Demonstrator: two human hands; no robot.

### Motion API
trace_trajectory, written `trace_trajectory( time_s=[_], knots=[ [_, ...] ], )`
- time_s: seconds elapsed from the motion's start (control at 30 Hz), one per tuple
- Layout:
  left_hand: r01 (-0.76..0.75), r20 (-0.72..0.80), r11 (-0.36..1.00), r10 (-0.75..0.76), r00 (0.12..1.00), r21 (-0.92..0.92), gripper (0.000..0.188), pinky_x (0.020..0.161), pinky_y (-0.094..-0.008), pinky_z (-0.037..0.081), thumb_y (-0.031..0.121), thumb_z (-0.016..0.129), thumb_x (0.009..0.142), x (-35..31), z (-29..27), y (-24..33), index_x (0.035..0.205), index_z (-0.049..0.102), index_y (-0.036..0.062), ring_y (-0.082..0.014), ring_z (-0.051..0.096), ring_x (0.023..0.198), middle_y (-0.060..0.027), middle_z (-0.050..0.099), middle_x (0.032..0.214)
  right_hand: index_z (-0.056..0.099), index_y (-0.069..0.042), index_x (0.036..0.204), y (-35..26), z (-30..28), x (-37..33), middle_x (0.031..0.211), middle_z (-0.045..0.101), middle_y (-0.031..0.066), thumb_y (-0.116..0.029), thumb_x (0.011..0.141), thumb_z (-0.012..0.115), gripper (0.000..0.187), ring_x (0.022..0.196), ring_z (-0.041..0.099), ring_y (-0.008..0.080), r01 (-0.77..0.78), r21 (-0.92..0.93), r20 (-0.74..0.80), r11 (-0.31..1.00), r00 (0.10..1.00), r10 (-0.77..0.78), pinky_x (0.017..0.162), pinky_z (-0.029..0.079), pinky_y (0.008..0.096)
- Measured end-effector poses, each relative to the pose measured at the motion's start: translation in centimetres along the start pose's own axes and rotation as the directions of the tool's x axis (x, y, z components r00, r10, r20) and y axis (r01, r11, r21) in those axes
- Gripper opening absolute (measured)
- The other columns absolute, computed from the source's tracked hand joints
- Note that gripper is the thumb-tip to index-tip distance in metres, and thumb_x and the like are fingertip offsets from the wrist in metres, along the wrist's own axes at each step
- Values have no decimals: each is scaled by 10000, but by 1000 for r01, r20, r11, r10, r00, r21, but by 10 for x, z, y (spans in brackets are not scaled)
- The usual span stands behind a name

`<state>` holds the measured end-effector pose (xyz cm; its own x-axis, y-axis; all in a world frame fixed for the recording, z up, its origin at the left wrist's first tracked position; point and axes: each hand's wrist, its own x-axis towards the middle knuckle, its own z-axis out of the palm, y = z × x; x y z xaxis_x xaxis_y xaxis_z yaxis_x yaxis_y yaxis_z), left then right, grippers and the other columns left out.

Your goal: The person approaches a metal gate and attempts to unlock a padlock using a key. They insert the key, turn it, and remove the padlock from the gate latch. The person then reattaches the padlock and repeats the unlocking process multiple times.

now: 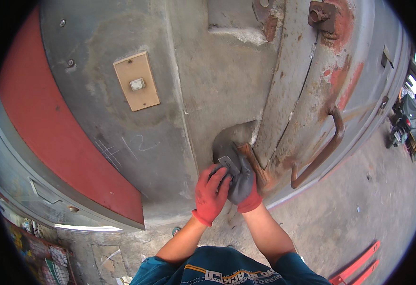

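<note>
Beige switch plate [137,81] up-left of the left hand [212,190]; red panel [60,137] further left (lens bends it). Red bars [359,259] down-right of the right hand [246,185].

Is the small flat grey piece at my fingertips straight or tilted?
Tilted: in this view, the grey piece slants, its upper end leaning left.

The grey concrete floor [322,213] bears a red two-pronged frame [357,262] and a covered motorcycle [400,135].
</note>
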<state>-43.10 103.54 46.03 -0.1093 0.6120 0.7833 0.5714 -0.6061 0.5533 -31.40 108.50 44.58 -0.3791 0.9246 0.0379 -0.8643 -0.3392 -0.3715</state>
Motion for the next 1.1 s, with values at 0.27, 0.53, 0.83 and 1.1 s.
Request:
trace_trajectory(
  time_s=[0.27, 0.53, 0.83, 1.1],
  knots=[
    [-36, -9, 999, 36, 999, 17, 311, 798, -395, 573, 23, 780, 864, 1, 3, -2, 1167, 711, 21, -364, 701, 989, -189, 674, 1206, 560, -169, 1443, 0, -12, 4, 1311, 687, 56, -465, 1108, 405, 473, 1163, 629, 223, 40, -24, 6, 999, 999, -40, 1022, 493, 344],
    [-41, -28, 999, 41, 999, -11, 306, 804, -401, 575, 21, 783, 859, 1, 3, -2, 1157, 713, 24, -361, 701, 989, -185, 673, 1202, 600, -136, 1393, 0, -12, 7, 1260, 705, 52, -451, 1108, 395, 472, 1152, 638, 223, 24, 59, 53, 998, 998, -27, 1029, 493, 357],
    [-38, -16, 999, 38, 999, -20, 276, 781, -385, 576, 9, 787, 846, -2, 5, -5, 1113, 722, 31, -338, 702, 969, -173, 672, 1186, 612, -128, 1363, 0, -21, 7, 1239, 708, 47, -450, 1110, 373, 475, 1108, 657, 224, 1, 49, 130, 999, 992, -8, 985, 520, 367],
    [-23, -6, 999, 23, 1000, -23, 284, 807, -389, 573, 2, 786, 840, -2, 6, -3, 1115, 722, 29, -340, 693, 995, -168, 665, 1183, 623, -106, 1344, 0, -13, 5, 1221, 714, 53, -448, 1103, 384, 482, 1078, 667, 229, 16, 22, 2, 1000, 1000, -16, 967, 527, 356]
  ],
)
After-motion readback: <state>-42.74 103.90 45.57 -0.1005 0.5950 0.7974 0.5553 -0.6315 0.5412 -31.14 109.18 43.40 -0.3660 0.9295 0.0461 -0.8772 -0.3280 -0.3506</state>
